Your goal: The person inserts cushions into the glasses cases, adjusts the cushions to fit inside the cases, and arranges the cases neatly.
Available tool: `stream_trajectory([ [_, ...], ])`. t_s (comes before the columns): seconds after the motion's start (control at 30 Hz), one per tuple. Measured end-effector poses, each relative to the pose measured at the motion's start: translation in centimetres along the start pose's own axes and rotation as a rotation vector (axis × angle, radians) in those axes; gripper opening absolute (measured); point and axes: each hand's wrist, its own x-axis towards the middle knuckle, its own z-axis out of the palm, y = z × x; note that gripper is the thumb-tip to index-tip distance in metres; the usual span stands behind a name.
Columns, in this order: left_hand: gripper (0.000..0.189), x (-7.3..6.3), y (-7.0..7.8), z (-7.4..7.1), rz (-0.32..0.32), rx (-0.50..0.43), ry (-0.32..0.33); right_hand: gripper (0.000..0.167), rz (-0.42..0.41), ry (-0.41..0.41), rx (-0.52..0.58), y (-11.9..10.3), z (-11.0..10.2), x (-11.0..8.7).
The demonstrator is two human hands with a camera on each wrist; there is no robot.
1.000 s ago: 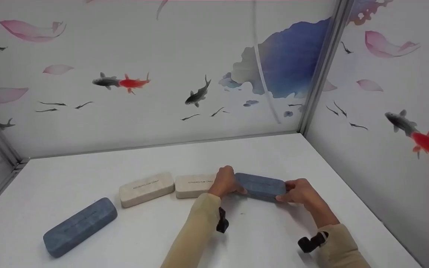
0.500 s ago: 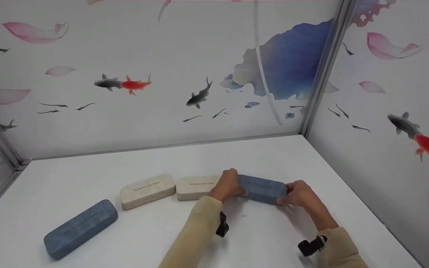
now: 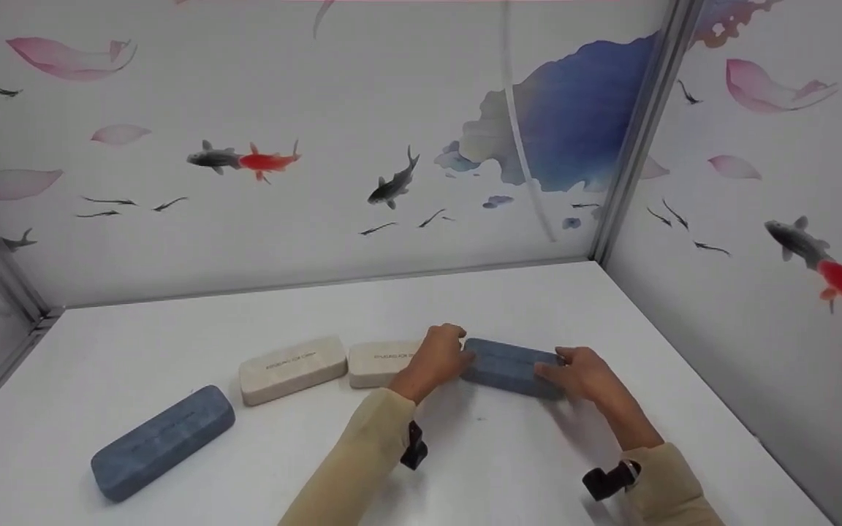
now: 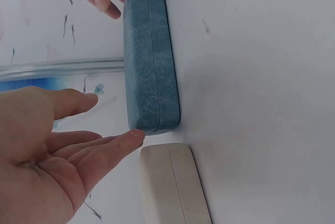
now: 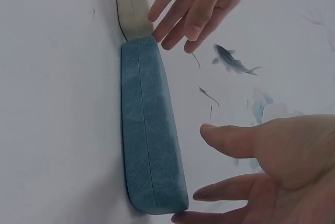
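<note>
Four-sided, long glasses cases with rounded corners lie on the white table. The right-hand blue glasses case [image 3: 503, 367] lies between both hands, its lid seam showing closed in the wrist views. My left hand [image 3: 432, 359] is at its left end, thumb and fingers apart, one fingertip right at the case's corner in the left wrist view. It partly hides a cream glasses case [image 3: 376, 365] in the head view. At the blue case's right end, my right hand [image 3: 583, 376] has its thumb raised away and its fingers extended, fingertips close by the end in the right wrist view.
Another cream glasses case [image 3: 293, 371] stands end to end with the first, angled slightly. Farther left lies a second blue glasses case [image 3: 163, 443], set diagonally. Printed panels [image 3: 319, 241] with metal posts wall the table [image 3: 509, 467] at the back and sides.
Both hands have loosened from the right-hand blue case: the left has drawn slightly left, and the right thumb has lifted from the front side to over the top. The cases have stayed in place.
</note>
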Motion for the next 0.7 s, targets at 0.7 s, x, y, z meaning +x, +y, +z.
stream_trajectory([
  [0.7,0.046,-4.3,-4.9,-5.6,-0.022,0.125,0.248,0.057,-0.283,0.213,0.003,-0.9,4.4,1.2],
])
